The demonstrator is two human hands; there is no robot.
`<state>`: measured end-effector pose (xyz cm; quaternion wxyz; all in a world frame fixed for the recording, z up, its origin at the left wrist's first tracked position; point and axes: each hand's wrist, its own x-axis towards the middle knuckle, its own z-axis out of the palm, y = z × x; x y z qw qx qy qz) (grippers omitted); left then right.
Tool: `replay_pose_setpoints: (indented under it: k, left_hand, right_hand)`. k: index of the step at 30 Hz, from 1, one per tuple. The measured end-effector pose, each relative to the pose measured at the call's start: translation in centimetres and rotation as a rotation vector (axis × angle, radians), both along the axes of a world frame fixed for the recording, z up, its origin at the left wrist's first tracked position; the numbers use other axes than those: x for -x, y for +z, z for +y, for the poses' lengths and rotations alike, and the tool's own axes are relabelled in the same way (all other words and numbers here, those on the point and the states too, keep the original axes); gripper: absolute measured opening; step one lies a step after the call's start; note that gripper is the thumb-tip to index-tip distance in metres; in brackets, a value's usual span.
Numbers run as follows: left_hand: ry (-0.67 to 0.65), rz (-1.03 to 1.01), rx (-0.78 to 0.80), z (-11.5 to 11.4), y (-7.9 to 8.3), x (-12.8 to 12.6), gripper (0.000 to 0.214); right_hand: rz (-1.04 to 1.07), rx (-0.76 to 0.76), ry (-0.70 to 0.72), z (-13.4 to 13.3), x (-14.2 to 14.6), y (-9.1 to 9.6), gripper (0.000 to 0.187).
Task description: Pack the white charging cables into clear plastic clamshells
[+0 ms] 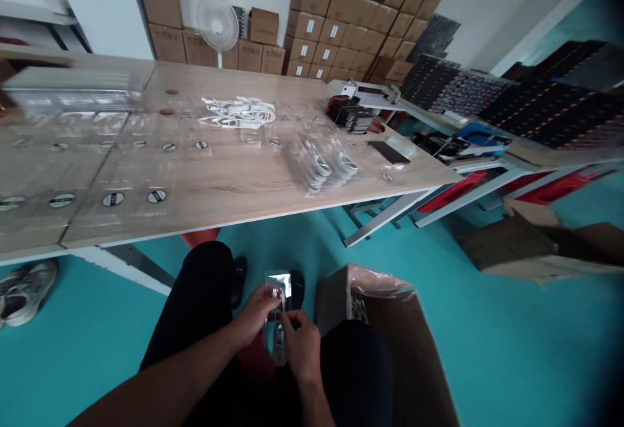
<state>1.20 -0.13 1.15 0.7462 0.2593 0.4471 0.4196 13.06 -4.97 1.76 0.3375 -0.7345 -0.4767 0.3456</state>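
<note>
Two hands (257, 318) (302, 346) — glossy clear pouch (279, 282), pinched

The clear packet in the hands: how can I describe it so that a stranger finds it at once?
Find the long wooden table; below its near edge is teal floor. There, between the person's knees, left hand and right hand hold a clear packet with something white inside. Unlike the packets stacked on the table, it alone is held.
</note>
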Motion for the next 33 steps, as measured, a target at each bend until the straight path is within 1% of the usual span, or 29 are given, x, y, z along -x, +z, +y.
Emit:
replay_pose_setpoints:
  k: [3,6,9,12,15,17,19,22,24,27,31,33]
  left_hand:
    - [-0.025,0.094,-0.027,-0.1,0.1,-0.1,0.025]
    - [-0.023,0.187,-0.044,-0.2,0.3,-0.1,0.022]
    - [-0.013,0.205,-0.033,-0.3,0.4,-0.3,0.020]
    - [0.038,0.187,-0.009,-0.2,0.1,-0.4,0.022]
    - [0.134,0.164,0.048,0.2,-0.4,-0.3,0.028]
    - [0.205,0.142,0.098,0.6,-0.7,0.0,0.031]
    - [0.261,0.104,0.148,0.8,-0.9,0.2,0.033]
    - [0.316,0.019,0.237,0.9,-1.1,0.3,0.033]
    - [0.334,-0.027,0.270,0.8,-1.1,0.2,0.034]
    - [0.340,-0.074,0.246,0.9,-1.1,0.1,0.034]
    - [0.344,-0.100,0.244,1.1,-1.2,0.2,0.032]
    - [0.341,-0.116,0.257,1.2,-1.4,0.4,0.028]
  right_hand:
    - [-0.066,0.022,0.007,-0.1,0.2,-0.1,0.021]
    - [-0.111,0.055,0.024,-0.2,0.5,0.0,0.022]
    - [-0.133,0.075,0.037,-0.1,0.7,0.3,0.021]
    - [-0.154,0.056,0.046,-0.1,0.9,0.7,0.017]
    - [-0.190,-0.004,0.076,-0.4,0.9,0.9,0.013]
    - [-0.200,-0.015,0.107,-0.8,0.8,1.0,0.017]
    - [-0.174,0.012,0.133,-1.2,0.6,0.9,0.021]
    - [-0.119,0.043,0.122,-1.5,0.4,0.9,0.026]
    - [-0.103,0.037,0.112,-1.6,0.3,0.9,0.028]
    - [-0.067,0.018,0.119,-1.5,0.5,0.6,0.029]
    - [0.014,0.001,0.102,-1.5,0.4,-0.3,0.030]
    - [-0.002,-0.038,0.101,-1.7,0.1,-0.8,0.029]
